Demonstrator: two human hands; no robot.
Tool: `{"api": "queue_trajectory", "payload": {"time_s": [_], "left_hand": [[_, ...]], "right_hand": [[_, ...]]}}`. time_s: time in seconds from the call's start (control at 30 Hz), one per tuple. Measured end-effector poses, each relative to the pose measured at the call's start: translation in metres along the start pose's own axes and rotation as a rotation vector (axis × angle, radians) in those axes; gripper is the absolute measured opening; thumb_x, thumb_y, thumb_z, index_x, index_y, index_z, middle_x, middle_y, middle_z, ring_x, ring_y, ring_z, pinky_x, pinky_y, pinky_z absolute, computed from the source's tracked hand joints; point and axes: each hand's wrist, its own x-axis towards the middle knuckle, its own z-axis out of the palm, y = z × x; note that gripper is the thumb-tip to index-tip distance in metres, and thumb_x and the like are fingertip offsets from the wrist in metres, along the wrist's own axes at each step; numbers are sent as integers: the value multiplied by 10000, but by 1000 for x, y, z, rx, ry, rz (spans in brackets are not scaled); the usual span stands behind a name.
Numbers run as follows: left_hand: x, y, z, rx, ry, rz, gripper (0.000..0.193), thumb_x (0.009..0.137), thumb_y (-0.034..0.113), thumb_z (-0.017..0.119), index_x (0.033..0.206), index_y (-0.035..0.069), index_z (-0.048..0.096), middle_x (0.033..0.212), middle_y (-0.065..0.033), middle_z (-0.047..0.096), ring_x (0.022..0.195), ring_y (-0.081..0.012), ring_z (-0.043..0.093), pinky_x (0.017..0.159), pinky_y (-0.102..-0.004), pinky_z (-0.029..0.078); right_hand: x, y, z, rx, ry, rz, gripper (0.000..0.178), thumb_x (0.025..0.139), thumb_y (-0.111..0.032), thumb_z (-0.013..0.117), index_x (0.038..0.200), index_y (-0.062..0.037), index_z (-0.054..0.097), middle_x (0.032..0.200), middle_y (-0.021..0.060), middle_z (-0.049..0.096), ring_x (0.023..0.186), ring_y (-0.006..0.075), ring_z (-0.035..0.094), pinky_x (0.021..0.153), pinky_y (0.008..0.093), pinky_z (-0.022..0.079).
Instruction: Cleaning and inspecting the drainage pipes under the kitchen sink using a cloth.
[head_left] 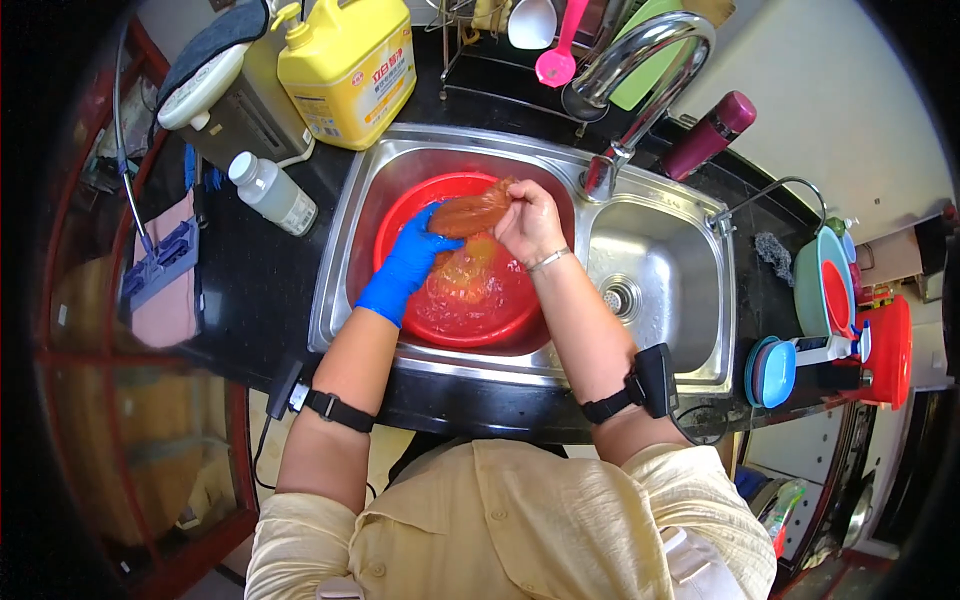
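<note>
My left hand [402,268], in a blue glove, is closed on the left end of a wet, limp orange-brown piece [470,213], possibly cloth or rubber. My bare right hand [530,225] pinches its right end, so the piece stretches between both hands. They are above a red basin [385,235] holding water, which sits in the left bowl of a steel sink [352,215]. Something orange and yellowish [462,272] shows in the water below; its kind is unclear.
A chrome faucet [640,125] rises behind the sink's divider. Left stand a yellow pump jug [350,75] and a white-capped bottle [272,193]. A maroon flask [710,135] lies at the back right. Blue bowls [772,372] and a green basin [815,285] stand right.
</note>
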Motion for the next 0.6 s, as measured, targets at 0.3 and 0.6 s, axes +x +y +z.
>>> {"api": "queue_trajectory", "payload": {"time_s": [0.3,0.6], "left_hand": [[9,13,31,-479,-8,-16,439,729,152,614,1114,29,444,1044,-91,513,969,-207,507,847,-326,415],[26,18,20,-17,-98,78,398,781,201,516,1131,25,449,1163,-126,455,1072,-226,437,930,-347,333]], "right_hand": [[-25,26,-23,-219,243,300,707,738,-625,411,1253,-150,319,1253,132,372,1156,344,337,814,575,342],[-25,36,-10,186,-159,300,687,729,-518,530,1228,-84,341,1223,172,378,1124,392,349,845,622,307]]}}
